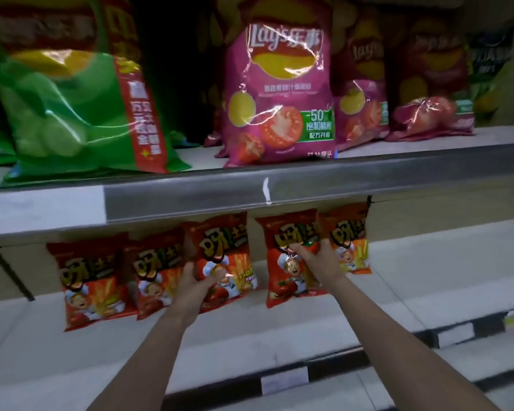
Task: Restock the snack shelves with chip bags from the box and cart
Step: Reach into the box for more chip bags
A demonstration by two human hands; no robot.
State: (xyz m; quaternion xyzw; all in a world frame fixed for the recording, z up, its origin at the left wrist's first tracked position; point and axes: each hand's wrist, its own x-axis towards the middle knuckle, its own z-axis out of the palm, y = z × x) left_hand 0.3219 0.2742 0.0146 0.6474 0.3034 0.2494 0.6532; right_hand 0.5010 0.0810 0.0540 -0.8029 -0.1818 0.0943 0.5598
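Left hand: the left hand (201,278) grips the third red snack bag (220,256) in the row, thumb across its front.
Right hand: the right hand (316,256) pinches the fourth red snack bag (288,262) at mid-height.
Lower shelf: the white lower shelf (428,277) carries five red bags upright in a row; the fifth bag (349,235) stands just right of the held one.
Upper shelf: a green Lay's bag (72,99) leans at left, well apart from a pink tomato Lay's bag (279,93) at centre.
Shelf edge: the grey price rail (309,182) runs across.
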